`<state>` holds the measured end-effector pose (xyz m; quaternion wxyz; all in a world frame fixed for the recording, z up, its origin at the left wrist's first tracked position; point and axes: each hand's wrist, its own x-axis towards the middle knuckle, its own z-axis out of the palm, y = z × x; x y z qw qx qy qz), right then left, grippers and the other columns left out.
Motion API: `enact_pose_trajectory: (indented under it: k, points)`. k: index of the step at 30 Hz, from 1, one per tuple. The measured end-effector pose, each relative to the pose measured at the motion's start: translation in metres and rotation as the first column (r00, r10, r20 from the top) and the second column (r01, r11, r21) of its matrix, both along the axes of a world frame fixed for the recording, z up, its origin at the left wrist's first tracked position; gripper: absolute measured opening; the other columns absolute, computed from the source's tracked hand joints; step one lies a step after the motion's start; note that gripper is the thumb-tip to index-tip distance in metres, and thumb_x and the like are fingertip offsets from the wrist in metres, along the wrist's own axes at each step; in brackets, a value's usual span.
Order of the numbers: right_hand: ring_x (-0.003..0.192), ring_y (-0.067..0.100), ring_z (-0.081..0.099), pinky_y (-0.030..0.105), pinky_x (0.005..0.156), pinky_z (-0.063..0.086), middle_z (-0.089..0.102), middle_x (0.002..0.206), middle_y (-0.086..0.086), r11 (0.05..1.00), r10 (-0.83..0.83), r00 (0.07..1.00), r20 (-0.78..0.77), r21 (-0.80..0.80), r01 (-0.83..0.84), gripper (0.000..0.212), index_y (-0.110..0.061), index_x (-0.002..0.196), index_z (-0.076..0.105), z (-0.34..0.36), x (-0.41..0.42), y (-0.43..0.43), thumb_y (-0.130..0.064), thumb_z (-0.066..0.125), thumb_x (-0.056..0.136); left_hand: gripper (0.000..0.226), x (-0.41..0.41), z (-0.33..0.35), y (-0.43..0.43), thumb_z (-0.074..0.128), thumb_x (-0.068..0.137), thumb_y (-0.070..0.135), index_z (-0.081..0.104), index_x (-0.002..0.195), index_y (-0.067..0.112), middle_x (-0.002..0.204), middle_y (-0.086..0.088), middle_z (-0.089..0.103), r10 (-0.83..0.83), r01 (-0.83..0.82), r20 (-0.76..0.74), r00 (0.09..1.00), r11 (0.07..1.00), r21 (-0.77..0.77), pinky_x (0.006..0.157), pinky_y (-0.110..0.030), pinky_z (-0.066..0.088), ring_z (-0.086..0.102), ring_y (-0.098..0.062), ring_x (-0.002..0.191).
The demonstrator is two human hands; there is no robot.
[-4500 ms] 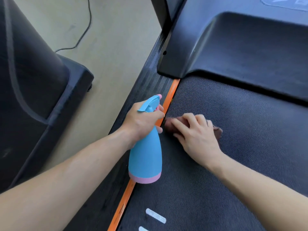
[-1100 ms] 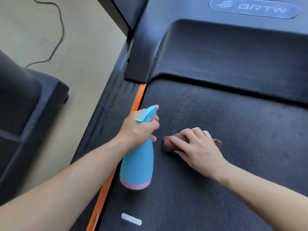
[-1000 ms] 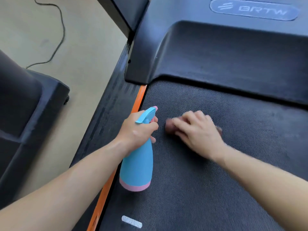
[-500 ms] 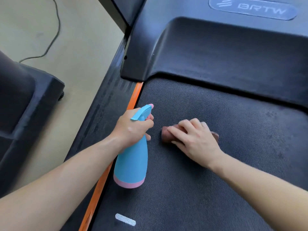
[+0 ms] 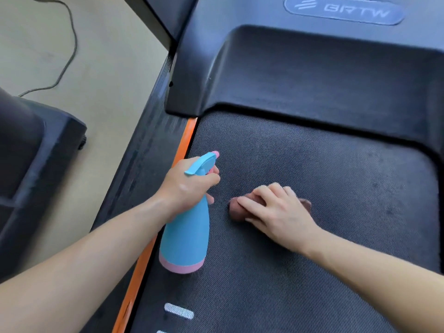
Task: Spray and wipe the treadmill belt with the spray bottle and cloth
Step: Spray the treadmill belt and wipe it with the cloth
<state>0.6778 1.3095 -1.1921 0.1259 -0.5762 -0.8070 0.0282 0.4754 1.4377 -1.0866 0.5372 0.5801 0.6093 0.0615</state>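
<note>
The dark textured treadmill belt (image 5: 312,272) fills the lower right. My left hand (image 5: 186,188) grips the neck of a blue spray bottle (image 5: 186,239) with a pink base, held over the belt's left edge, nozzle pointing away from me. My right hand (image 5: 276,212) lies flat on a folded brown cloth (image 5: 236,211) and presses it onto the belt just right of the bottle. Most of the cloth is hidden under my fingers; its ends stick out left and right.
The black motor cover (image 5: 312,75) with a logo plate rises at the belt's far end. An orange strip (image 5: 186,138) and a black side rail (image 5: 146,150) run along the left. Another dark machine base (image 5: 36,152) and a cable (image 5: 69,51) lie on the beige floor.
My right hand has slid the cloth forward and back on the belt, and it now sits a little farther right of the bottle. The left hand keeps holding the bottle in about the same place.
</note>
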Motion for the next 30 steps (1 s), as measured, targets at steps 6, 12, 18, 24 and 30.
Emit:
enact_pose_trajectory:
  k: [6, 12, 18, 24, 30]
  points:
    - [0.104, 0.038, 0.049, 0.049, 0.081, 0.047, 0.054, 0.120, 0.010, 0.829, -0.558, 0.829, -0.035, -0.058, 0.556, 0.037, -0.032, 0.128, 0.062, 0.004, 0.049, 0.112, -0.047, 0.060, 0.094, 0.006, 0.008, -0.004, 0.000, 0.072, 0.095, 0.021, 0.072, 0.099, 0.017, 0.104, 0.024, 0.068, 0.013, -0.013, 0.024, 1.000, 1.000, 0.008, 0.073, -0.029, 0.054, 0.076, -0.019, 0.059]
    - [0.093, 0.035, 0.052, 0.049, 0.073, 0.049, 0.057, 0.113, 0.009, 0.958, -0.286, 0.958, -0.017, -0.026, 0.286, 0.039, -0.029, 0.127, 0.062, 0.004, 0.019, 0.012, -0.047, 0.057, 0.092, 0.003, 0.015, -0.004, -0.003, 0.073, 0.093, 0.022, 0.070, 0.092, 0.022, 0.097, 0.024, 0.067, -0.016, 0.016, 0.027, 1.000, 1.000, -0.013, 0.074, -0.030, 0.053, 0.077, -0.021, 0.061]
    - [0.096, 0.035, 0.053, 0.049, 0.073, 0.051, 0.057, 0.115, 0.008, 0.958, -0.282, 0.959, 0.038, -0.051, 0.284, 0.040, -0.031, 0.124, 0.062, 0.006, 0.028, 0.038, -0.051, 0.050, 0.091, 0.002, 0.030, -0.004, -0.002, 0.073, 0.094, 0.019, 0.071, 0.096, 0.018, 0.102, 0.022, 0.070, -0.013, 0.014, 0.063, 0.998, 1.000, -0.013, 0.074, -0.031, 0.053, 0.075, -0.021, 0.058]
    - [0.115, 0.035, 0.044, 0.050, 0.089, 0.043, 0.048, 0.131, 0.008, 0.720, -0.683, 0.730, 0.003, -0.164, 0.674, 0.038, -0.032, 0.133, 0.056, 0.018, 0.063, 0.110, -0.047, 0.054, 0.098, 0.003, 0.041, -0.013, -0.003, 0.073, 0.094, 0.018, 0.073, 0.096, 0.019, 0.115, 0.011, 0.075, -0.031, 0.030, 0.073, 0.997, 0.999, 0.009, 0.072, -0.029, 0.053, 0.076, -0.025, 0.060]
    - [0.111, 0.038, 0.045, 0.052, 0.088, 0.043, 0.050, 0.128, 0.010, 0.617, -0.782, 0.624, -0.001, -0.154, 0.772, 0.039, -0.029, 0.133, 0.058, 0.014, 0.090, 0.047, -0.044, 0.060, 0.096, 0.020, 0.037, -0.012, 0.000, 0.072, 0.096, 0.014, 0.073, 0.103, 0.032, 0.115, 0.012, 0.074, 0.015, -0.009, 0.178, 0.984, 0.999, -0.030, 0.070, -0.030, 0.051, 0.074, -0.023, 0.059]
